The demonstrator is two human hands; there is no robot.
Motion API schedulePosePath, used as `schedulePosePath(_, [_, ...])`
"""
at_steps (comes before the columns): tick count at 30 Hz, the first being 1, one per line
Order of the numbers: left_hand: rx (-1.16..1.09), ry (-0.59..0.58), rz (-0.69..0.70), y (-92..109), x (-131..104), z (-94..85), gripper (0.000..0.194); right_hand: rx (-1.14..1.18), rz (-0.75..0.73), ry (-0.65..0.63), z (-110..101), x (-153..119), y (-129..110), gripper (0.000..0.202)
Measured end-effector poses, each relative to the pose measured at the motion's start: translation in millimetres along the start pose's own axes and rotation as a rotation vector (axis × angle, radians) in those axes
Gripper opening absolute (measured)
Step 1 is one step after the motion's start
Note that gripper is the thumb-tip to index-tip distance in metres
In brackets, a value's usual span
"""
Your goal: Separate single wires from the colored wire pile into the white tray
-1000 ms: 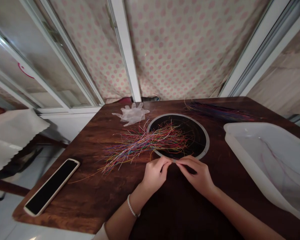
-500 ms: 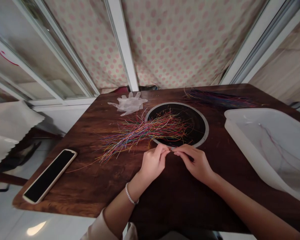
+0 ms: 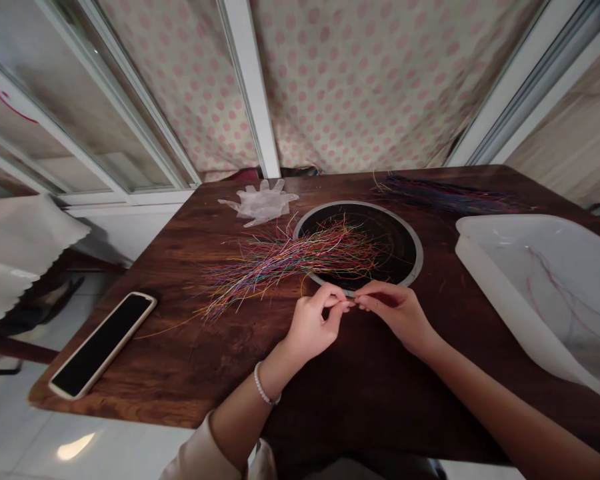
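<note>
Red, yellow, blue wires [image 3: 290,257] at frame centre, across black disc [image 3: 401,243] and surface [image 3: 190,373]. Just below, tiny piece [image 3: 355,301] pinched between left hand [image 3: 313,327] and right hand [image 3: 404,317], too small to identify. Probably fine fingertip shaping; next calls for steady grip.

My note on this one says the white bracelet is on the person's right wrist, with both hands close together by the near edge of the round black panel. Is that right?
Not quite: the head view shows the white bracelet on the wrist of the left hand. That and the right hand are close together by the near edge of the round black panel.
</note>
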State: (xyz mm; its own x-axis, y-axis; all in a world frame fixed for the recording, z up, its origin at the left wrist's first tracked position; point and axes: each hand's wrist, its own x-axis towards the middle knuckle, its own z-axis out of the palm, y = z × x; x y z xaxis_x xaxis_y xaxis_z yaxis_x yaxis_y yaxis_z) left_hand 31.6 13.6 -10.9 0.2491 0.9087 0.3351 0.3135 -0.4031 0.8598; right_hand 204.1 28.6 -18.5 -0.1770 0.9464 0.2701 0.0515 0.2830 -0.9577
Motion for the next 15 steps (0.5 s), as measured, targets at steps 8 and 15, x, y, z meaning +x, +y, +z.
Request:
schedulePosePath(8, [0.091,-0.018,-0.017,-3.6,-1.0,0.3,0.005,-0.29,-0.219,0.052,3.2,-4.1,-3.9,0.01])
schedulePosePath(15, [0.22,-0.025,0.004,-8.2,-1.7,0.0,0.006,-0.397,-0.31,0.023,4.4,-6.6,-5.4,0.018])
